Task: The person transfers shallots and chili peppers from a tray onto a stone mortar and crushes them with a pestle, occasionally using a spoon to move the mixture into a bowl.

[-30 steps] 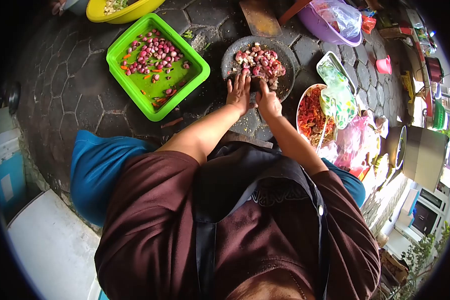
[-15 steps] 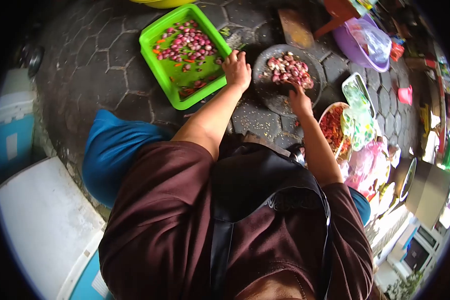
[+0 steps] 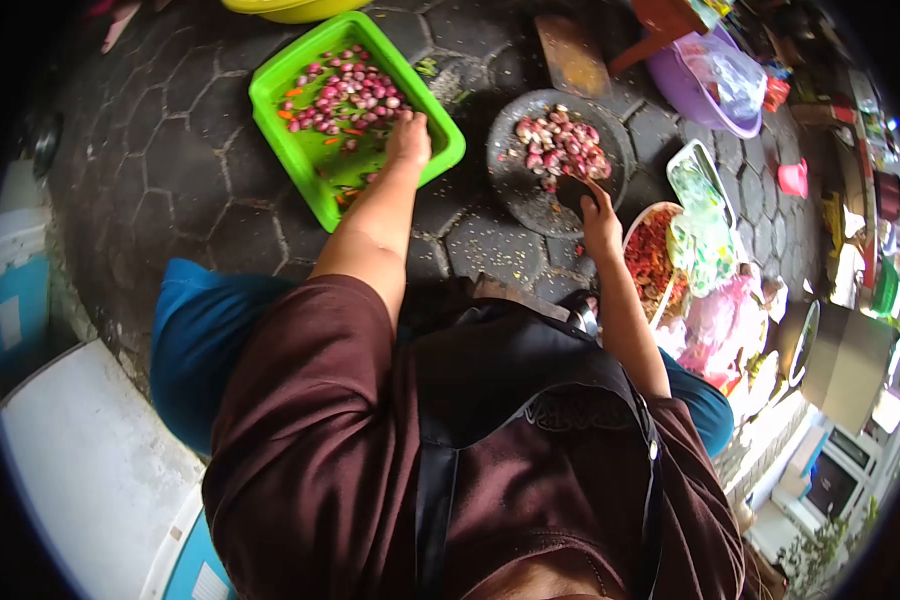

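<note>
My left hand (image 3: 408, 143) reaches over the right side of a green tray (image 3: 305, 175), beside small red shallots (image 3: 355, 92); its fingertips point down and are hidden. A few orange chillies lie among the shallots. My right hand (image 3: 599, 222) is at the front edge of a round, dark stone mortar (image 3: 518, 200), its fingers closed round a dark object that I cannot make out clearly. Peeled shallots (image 3: 562, 145) are heaped in the mortar, just beyond that object.
A wooden board (image 3: 573, 60) lies behind the mortar. At the right are a purple basin (image 3: 675, 90), a bowl of chopped red chillies (image 3: 650, 248), a white tray (image 3: 682, 180) and plastic bags (image 3: 715, 325). A yellow basin (image 3: 300, 10) and someone's foot (image 3: 120, 25) show at the top left.
My left hand has moved left, from the gap between tray and mortar to over the tray's shallots. The right hand stays at the mortar. The view has shifted slightly, and a foot now shows.
</note>
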{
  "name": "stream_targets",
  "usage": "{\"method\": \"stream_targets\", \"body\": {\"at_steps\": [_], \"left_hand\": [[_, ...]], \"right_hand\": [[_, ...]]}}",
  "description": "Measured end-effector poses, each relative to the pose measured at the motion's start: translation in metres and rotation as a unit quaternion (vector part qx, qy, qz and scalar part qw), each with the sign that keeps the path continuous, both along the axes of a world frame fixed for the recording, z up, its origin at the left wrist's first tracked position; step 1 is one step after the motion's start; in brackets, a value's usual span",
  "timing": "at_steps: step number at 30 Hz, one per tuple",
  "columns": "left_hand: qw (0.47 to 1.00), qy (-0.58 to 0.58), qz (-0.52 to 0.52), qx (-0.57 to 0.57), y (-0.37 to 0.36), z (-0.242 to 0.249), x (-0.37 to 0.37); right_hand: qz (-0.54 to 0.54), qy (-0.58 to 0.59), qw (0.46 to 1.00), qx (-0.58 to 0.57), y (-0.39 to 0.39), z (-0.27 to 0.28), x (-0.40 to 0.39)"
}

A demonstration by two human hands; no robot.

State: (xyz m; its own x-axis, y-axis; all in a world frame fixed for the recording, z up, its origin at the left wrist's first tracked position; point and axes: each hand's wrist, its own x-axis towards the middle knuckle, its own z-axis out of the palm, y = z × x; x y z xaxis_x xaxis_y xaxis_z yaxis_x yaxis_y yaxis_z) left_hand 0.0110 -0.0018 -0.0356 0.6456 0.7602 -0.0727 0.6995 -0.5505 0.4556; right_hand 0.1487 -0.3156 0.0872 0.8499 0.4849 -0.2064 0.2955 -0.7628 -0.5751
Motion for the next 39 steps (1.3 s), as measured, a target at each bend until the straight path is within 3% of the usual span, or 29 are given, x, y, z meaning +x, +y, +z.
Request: {"method": "stream_targets", "body": {"at_steps": [4,7,9,10,13,15,17,19,20,23,25,26,31,33,34,37,38,39], "left_hand": [[0.999,0.021,-0.023,0.015,-0.006,0.007,0.002],[1.0,0.012,0.025,0.012,-0.008,0.009,0.001],[0.992,-0.064,0.103,-0.028,-0.008,0.008,0.005],[0.993,-0.063,0.1,-0.026,-0.01,0.012,0.008],[0.957,-0.283,0.019,-0.067,-0.034,0.033,0.033],[0.959,-0.276,-0.04,-0.05,-0.074,0.055,0.056],[0.956,-0.189,-0.213,-0.07,-0.103,0.048,0.075],[0.94,-0.151,-0.27,-0.144,-0.135,0.054,0.079],[0.936,-0.205,-0.27,-0.093,-0.146,0.015,0.09],[0.946,-0.121,-0.273,-0.128,-0.159,0.025,0.091],[0.943,-0.125,-0.268,-0.15,-0.156,0.025,0.092],[0.941,-0.176,-0.269,-0.103,-0.153,0.012,0.094],[0.956,-0.151,-0.227,-0.11,-0.139,0.032,0.085],[0.953,-0.211,-0.159,-0.15,-0.134,0.028,0.086],[0.959,-0.213,-0.147,-0.112,-0.132,0.026,0.086],[0.968,-0.196,-0.148,-0.062,-0.129,0.026,0.082],[0.966,-0.186,-0.128,-0.123,-0.13,0.024,0.082],[0.969,-0.164,-0.16,-0.098,-0.13,0.027,0.078]], "right_hand": [[-0.006,0.013,1.0,0.023,-0.005,0.002,0.004],[-0.016,-0.004,1.0,-0.002,-0.009,-0.001,0.008],[-0.016,-0.011,1.0,0.004,-0.011,-0.001,0.007],[-0.007,-0.004,1.0,-0.008,-0.01,0.002,0.005],[0.064,-0.045,0.995,-0.061,-0.005,-0.019,0.003],[0.107,-0.07,0.989,-0.081,0.003,-0.04,0.003],[0.083,-0.071,0.993,-0.05,0.01,-0.029,0.008],[0.044,-0.012,0.998,-0.047,0.016,-0.03,0.02],[0.023,0.0,0.998,-0.065,0.016,-0.026,0.024],[0.002,-0.01,0.999,-0.031,0.005,-0.015,0.024],[0.0,-0.006,1.0,-0.023,-0.002,-0.011,0.024],[-0.005,-0.007,1.0,-0.02,-0.004,-0.01,0.023],[0.002,-0.015,1.0,0.011,-0.004,-0.004,0.016],[0.055,-0.064,0.996,0.036,0.003,0.002,0.011],[0.056,-0.064,0.996,0.036,0.007,0.006,0.008],[0.075,-0.136,0.988,-0.01,0.02,0.008,-0.005],[0.077,-0.13,0.988,-0.045,0.022,-0.004,-0.007],[0.078,-0.123,0.986,-0.08,0.025,-0.012,-0.01]]}}
